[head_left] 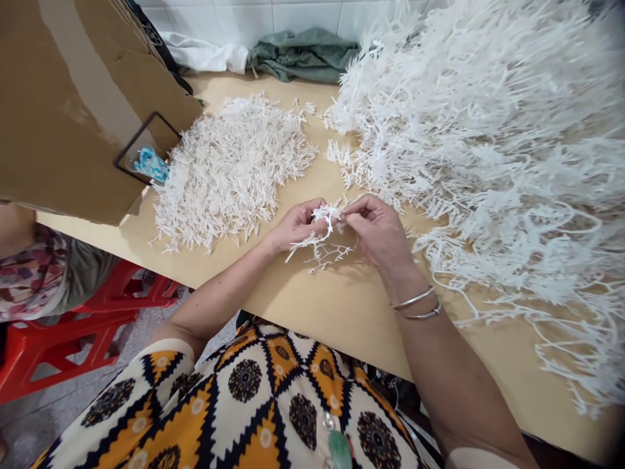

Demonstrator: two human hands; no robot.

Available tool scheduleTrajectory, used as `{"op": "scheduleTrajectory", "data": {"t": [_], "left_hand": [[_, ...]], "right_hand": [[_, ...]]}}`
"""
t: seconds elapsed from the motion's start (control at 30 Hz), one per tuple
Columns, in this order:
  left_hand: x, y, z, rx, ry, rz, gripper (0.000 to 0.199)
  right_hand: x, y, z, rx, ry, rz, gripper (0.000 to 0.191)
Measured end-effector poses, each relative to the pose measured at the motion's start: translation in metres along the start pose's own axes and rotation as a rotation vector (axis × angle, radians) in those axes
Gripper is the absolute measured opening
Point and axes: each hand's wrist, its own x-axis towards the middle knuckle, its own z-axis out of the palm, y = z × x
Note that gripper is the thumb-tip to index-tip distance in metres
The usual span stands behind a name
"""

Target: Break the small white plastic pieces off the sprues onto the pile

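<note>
Over the middle of the table, a small white branched plastic piece (326,213) is held between my two hands. My left hand (299,225) is closed around it with thumb and fingers. From the other side, my right hand (378,228) pinches the piece's edge between thumb and forefinger. Thin white strands (329,255) hang below the fingers. Beyond my left hand lies a pile of short white branched pieces (234,169). Right of my right hand spreads a much larger, tangled heap of long white strands (488,143).
A large cardboard box (73,104) stands at the left, a black wire frame with a blue-and-white item (152,164) beside it. Green cloth (303,55) and white cloth (205,53) lie along the tiled wall. Red stools (63,345) and a seated person (39,273) are at the left.
</note>
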Motion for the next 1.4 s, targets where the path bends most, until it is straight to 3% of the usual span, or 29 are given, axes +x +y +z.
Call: {"op": "scheduleTrajectory", "data": {"t": [0.13, 0.2, 0.37, 0.5, 0.6, 0.87, 0.97, 1.2, 1.4], "left_hand": [[-0.004, -0.001, 0.003, 0.018, -0.03, -0.018, 0.049], [-0.003, -0.004, 0.004, 0.043, -0.016, 0.018, 0.048], [0.003, -0.011, 0.005, 0.116, 0.029, 0.044, 0.047], [0.005, -0.013, 0.006, 0.164, 0.015, 0.062, 0.051], [0.005, -0.01, 0.006, 0.176, 0.026, 0.059, 0.051], [0.004, -0.004, 0.006, 0.179, -0.002, 0.047, 0.05], [0.004, -0.005, 0.005, 0.195, -0.01, 0.051, 0.049], [0.006, -0.005, 0.003, 0.317, -0.001, 0.092, 0.048], [0.005, -0.007, 0.002, 0.318, -0.003, 0.123, 0.048]], "right_hand": [[0.009, 0.004, -0.017, 0.048, 0.04, -0.018, 0.013], [0.008, 0.003, -0.023, -0.054, -0.017, -0.071, 0.01], [-0.008, -0.015, -0.023, -0.195, -0.167, -0.267, 0.031], [-0.016, -0.024, -0.019, -0.207, -0.31, -0.186, 0.025], [-0.016, -0.021, -0.019, -0.201, -0.268, -0.149, 0.012], [-0.013, -0.03, -0.032, -0.382, -0.28, -0.243, 0.007], [-0.016, -0.032, -0.027, -0.495, -0.246, -0.328, 0.004], [-0.02, -0.014, -0.002, -0.78, -0.008, -0.373, 0.006], [-0.018, -0.012, 0.004, -0.76, -0.003, -0.299, 0.009]]}}
